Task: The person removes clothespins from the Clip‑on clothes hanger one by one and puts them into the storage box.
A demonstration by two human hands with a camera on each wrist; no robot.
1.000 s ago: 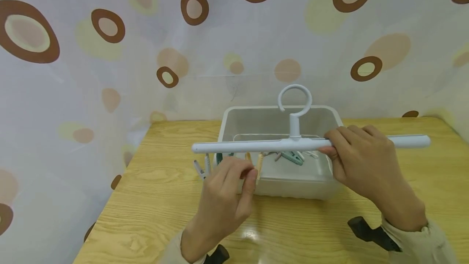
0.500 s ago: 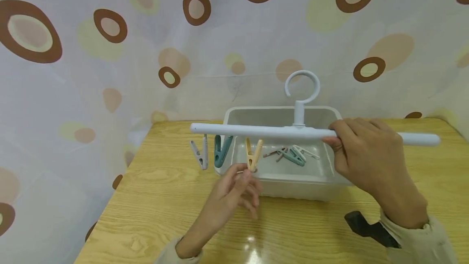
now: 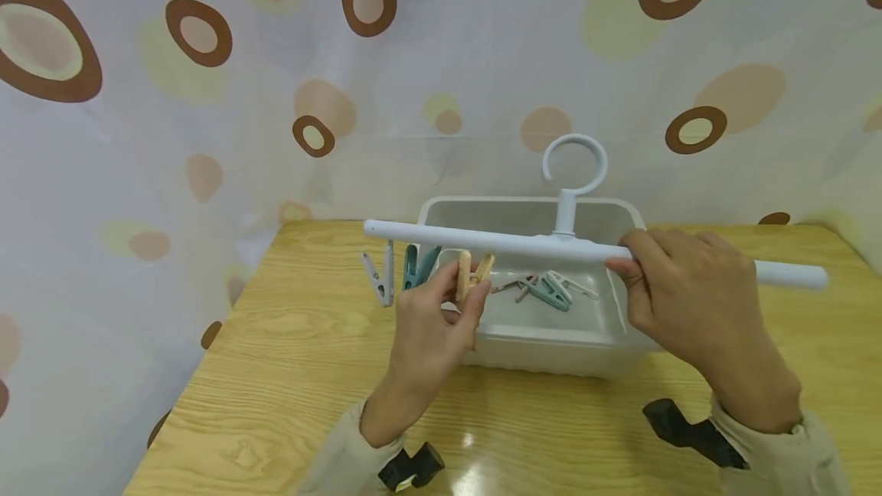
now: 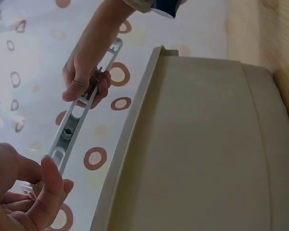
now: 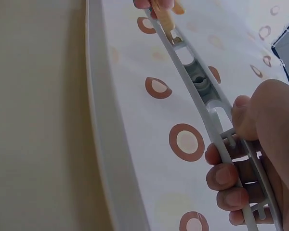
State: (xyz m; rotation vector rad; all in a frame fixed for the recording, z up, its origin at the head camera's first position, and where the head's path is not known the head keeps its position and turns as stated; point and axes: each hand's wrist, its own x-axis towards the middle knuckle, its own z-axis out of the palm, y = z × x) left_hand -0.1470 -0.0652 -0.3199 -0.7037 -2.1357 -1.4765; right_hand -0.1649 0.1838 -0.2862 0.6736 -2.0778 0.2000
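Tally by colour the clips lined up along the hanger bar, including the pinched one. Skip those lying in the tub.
Grey clip: 1
Dark teal clip: 1
Yellow clip, pinched by the left hand: 1
Total: 3

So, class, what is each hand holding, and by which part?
Right hand: the white hanger, by its bar, right of the hook. Left hand: the yellow clip, pinched; the exact spot is partly hidden.

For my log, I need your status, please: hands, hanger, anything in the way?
Right fingers grip hanger. Left fingers pinch yellow clip; attachment to hanger unclear. Nothing visibly blocking.
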